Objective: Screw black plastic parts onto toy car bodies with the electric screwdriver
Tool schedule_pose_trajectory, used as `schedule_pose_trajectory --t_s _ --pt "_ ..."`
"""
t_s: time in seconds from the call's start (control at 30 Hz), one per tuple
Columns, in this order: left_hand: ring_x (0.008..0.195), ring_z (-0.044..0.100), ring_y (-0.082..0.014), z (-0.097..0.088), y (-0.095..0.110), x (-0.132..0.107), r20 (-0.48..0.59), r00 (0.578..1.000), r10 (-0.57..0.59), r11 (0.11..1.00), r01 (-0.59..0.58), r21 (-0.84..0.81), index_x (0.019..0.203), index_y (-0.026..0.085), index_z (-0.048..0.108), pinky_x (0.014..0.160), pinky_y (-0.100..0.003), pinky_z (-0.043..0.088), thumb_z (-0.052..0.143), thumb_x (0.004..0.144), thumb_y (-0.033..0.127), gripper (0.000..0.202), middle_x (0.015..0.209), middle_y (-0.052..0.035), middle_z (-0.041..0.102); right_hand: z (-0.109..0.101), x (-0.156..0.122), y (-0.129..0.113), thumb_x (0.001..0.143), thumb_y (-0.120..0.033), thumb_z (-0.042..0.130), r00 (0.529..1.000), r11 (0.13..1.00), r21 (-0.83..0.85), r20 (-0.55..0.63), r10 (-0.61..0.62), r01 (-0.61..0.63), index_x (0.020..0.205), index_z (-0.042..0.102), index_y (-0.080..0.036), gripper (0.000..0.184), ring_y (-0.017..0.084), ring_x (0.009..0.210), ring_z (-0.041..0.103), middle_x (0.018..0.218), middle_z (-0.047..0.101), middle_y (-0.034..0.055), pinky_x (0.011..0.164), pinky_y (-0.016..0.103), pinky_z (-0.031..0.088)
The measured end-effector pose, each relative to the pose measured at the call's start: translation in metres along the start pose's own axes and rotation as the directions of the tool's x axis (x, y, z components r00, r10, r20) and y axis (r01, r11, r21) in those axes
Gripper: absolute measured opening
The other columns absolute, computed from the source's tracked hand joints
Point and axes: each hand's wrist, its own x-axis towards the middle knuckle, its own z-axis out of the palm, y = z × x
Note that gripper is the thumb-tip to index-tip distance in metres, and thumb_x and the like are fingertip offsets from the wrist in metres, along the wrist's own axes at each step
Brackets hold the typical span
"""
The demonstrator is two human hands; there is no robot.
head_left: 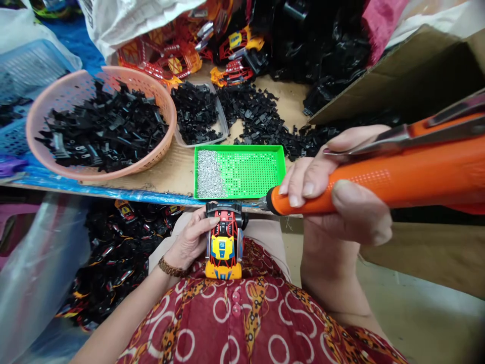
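My left hand [194, 235] is closed around the side of a toy car [223, 247] with a yellow, red and blue body and black front part, held upright against my lap. My right hand [333, 194] grips an orange electric screwdriver [364, 177], its tip pointing left, to the right of the toy car and apart from it. Just beyond the car lies a green perforated tray [252, 172], with many small silvery screws [209, 174] heaped at its left end.
A pink basket [166, 136] and a clear plastic container [223, 121] hold black plastic parts. More black parts [257, 111] lie loose on the cardboard. Orange toy bodies [166, 60] spill from a white sack at the back. A cardboard box [379, 76] stands right; assembled toys [113, 263] are piled lower left.
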Motion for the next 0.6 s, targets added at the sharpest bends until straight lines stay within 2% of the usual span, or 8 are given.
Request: schedule_pose_trajectory --t_s 0.13,0.23,0.33,0.4,0.47,0.5,0.57,0.6 --pt "0.065 0.071 -0.0159 -0.019 -0.009 -0.001 0.185 0.981 -0.062 0.997 0.068 -0.023 0.092 0.017 0.078 0.063 -0.023 0.057 0.093 0.060 0.032 0.038 0.078 -0.0015 0.078 -0.001 -0.003 0.010 0.083 -0.031 0.077 1.000 0.999 0.048 -0.009 -0.019 0.019 0.106 0.062 -0.033 0.028 0.013 0.044 0.056 0.060 0.059 -0.0088 0.049 0.030 0.055" --pt "0.065 0.072 -0.0186 -0.023 -0.015 -0.004 0.283 0.953 -0.103 0.988 0.132 -0.085 0.098 0.021 0.077 0.061 -0.025 0.057 0.091 0.059 0.032 0.043 0.076 0.0000 0.078 0.000 -0.005 0.015 0.081 -0.032 0.075 0.999 0.998 0.045 -0.032 -0.041 0.042 0.103 0.063 -0.033 0.025 0.014 0.042 0.054 0.059 0.058 -0.0086 0.045 0.031 0.052" --pt "0.084 0.075 -0.0248 -0.014 -0.017 -0.010 0.316 0.942 -0.111 0.993 0.118 -0.001 0.109 0.020 0.074 0.079 -0.032 0.059 0.088 0.058 0.025 0.054 0.093 -0.0024 0.079 0.000 -0.006 0.015 0.079 -0.030 0.076 0.999 0.994 0.102 -0.021 -0.039 0.041 0.103 0.069 -0.032 0.025 0.014 0.041 0.053 0.059 0.060 -0.0079 0.044 0.031 0.050" --pt "0.099 0.073 -0.0290 -0.011 -0.014 -0.012 0.316 0.944 -0.094 0.994 0.074 0.075 0.115 0.019 0.071 0.089 -0.036 0.057 0.087 0.057 0.024 0.060 0.105 -0.0053 0.078 -0.001 -0.006 0.013 0.077 -0.027 0.079 1.000 0.989 0.146 0.000 -0.002 0.002 0.105 0.073 -0.027 0.028 0.013 0.046 0.057 0.062 0.063 -0.0054 0.049 0.031 0.053" --pt "0.100 0.073 -0.0292 -0.016 -0.008 -0.014 0.281 0.959 -0.024 0.997 0.002 0.078 0.120 0.020 0.067 0.089 -0.038 0.058 0.087 0.059 0.029 0.065 0.109 -0.0061 0.077 -0.003 -0.006 0.014 0.077 -0.024 0.080 1.000 0.986 0.165 0.014 0.023 -0.025 0.103 0.076 -0.022 0.026 0.014 0.050 0.060 0.064 0.066 -0.0031 0.054 0.031 0.055" --pt "0.097 0.073 -0.0281 -0.020 -0.004 -0.016 0.261 0.965 0.032 0.995 -0.056 0.084 0.122 0.021 0.066 0.087 -0.038 0.058 0.086 0.060 0.032 0.066 0.109 -0.0061 0.076 -0.003 -0.006 0.015 0.077 -0.023 0.080 0.999 0.986 0.167 0.026 0.021 -0.025 0.096 0.076 -0.022 0.020 0.014 0.052 0.061 0.064 0.066 -0.0025 0.055 0.031 0.055" --pt "0.091 0.072 -0.0257 -0.032 0.007 -0.022 0.239 0.952 0.190 0.952 -0.238 0.192 0.122 0.021 0.064 0.082 -0.036 0.059 0.087 0.060 0.034 0.067 0.106 -0.0061 0.076 -0.002 -0.005 0.017 0.078 -0.024 0.080 0.999 0.985 0.168 0.034 0.025 -0.031 0.087 0.076 -0.023 0.010 0.013 0.052 0.061 0.065 0.066 -0.0028 0.055 0.030 0.054" --pt "0.092 0.072 -0.0252 -0.036 0.014 -0.026 0.239 0.929 0.281 0.887 -0.347 0.304 0.122 0.020 0.064 0.083 -0.036 0.059 0.087 0.060 0.033 0.068 0.107 -0.0067 0.075 -0.001 -0.005 0.019 0.078 -0.024 0.080 0.999 0.985 0.169 0.037 0.026 -0.032 0.086 0.075 -0.023 0.009 0.013 0.051 0.060 0.064 0.066 -0.0032 0.055 0.030 0.054"
